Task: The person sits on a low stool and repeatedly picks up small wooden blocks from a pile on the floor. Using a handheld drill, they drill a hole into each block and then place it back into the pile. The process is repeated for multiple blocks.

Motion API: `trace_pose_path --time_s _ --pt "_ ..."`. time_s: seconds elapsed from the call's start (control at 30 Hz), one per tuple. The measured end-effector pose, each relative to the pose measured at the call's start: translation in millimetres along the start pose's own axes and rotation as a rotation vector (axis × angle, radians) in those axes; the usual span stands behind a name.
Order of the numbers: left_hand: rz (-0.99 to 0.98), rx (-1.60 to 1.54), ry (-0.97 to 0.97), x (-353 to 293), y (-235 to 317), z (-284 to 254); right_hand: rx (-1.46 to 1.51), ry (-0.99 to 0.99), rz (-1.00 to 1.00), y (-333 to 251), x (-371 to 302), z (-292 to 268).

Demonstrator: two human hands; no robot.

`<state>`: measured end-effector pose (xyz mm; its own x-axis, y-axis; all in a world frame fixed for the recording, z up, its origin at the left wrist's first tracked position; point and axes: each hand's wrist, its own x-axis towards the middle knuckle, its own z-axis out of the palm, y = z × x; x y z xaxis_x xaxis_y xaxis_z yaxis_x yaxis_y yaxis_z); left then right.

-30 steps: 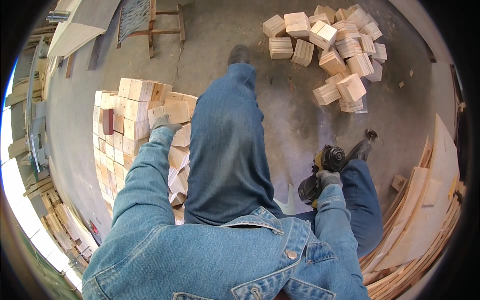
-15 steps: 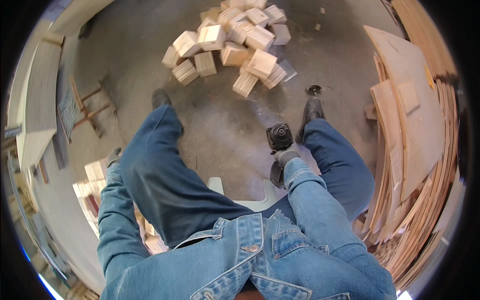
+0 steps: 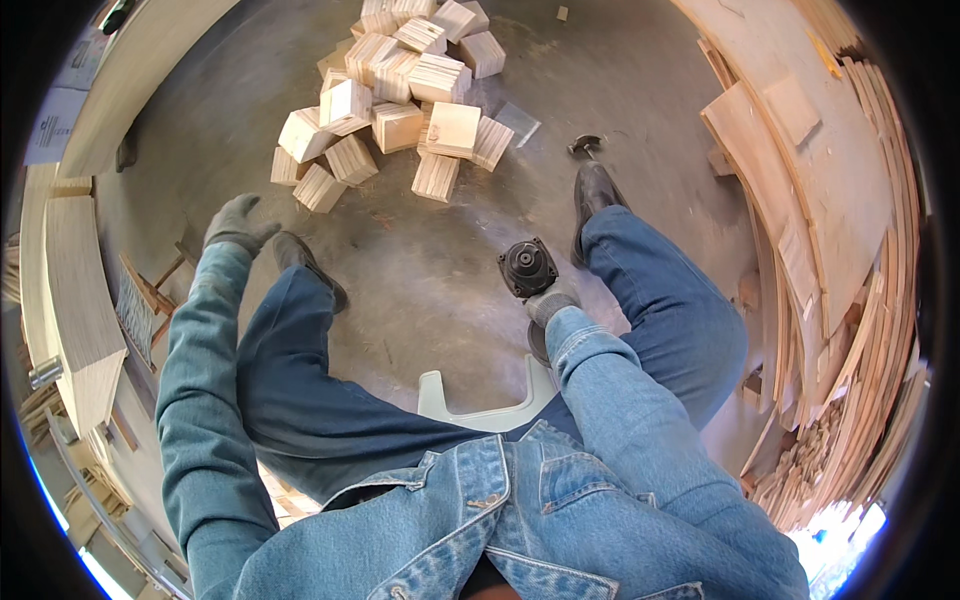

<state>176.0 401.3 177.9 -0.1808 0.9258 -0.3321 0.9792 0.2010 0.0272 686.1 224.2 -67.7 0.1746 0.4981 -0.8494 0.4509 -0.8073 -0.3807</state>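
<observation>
My left hand [image 3: 240, 222], in a grey glove, reaches out beside my left shoe with its fingers apart and nothing in them. The nearest wood is a pile of square layered blocks [image 3: 398, 75] on the floor ahead, a short way beyond it. Between my knees, my right hand [image 3: 553, 300], gloved too, is closed round the grip of a black nail gun [image 3: 528, 267]. The tool's square bolted cap faces up; its nose is hidden, and a dark rounded part shows below the hand.
Plywood sheets and strips [image 3: 850, 180] lean in a stack on the right. Left are pale stacked boards [image 3: 75, 300] and a small wooden frame [image 3: 145, 300]. A black metal part [image 3: 585, 146] lies by my right shoe. A pale-green stool or seat edge [image 3: 490, 415] shows under me.
My left hand has come up from beside the wooden pieces at my left and swung forward past my knee. The view has turned somewhat; the right hand still holds the nail gun.
</observation>
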Motion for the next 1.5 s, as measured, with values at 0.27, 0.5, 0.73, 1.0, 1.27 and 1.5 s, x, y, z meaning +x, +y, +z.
trace_pose_path --time_s 0.27,0.5,0.73,1.0,1.27,1.5 --pt "0.040 -0.129 -0.258 29 144 99 -0.415 0.051 0.143 -24 -29 -11" --pt "-0.012 -0.181 -0.306 28 203 172 -0.338 0.037 0.234 -25 -34 -11" --pt "-0.037 -0.270 -0.225 46 236 199 -0.298 -0.004 0.243 -42 -51 -24" --pt "-0.050 -0.233 -0.143 72 263 231 -0.251 -0.069 0.287 -9 -23 -9" --pt "-0.112 -0.200 -0.236 94 260 227 -0.149 -0.060 0.268 -9 -26 -9" --pt "-0.135 -0.644 -0.166 70 198 240 -0.341 -0.027 0.230 -41 -46 -21"
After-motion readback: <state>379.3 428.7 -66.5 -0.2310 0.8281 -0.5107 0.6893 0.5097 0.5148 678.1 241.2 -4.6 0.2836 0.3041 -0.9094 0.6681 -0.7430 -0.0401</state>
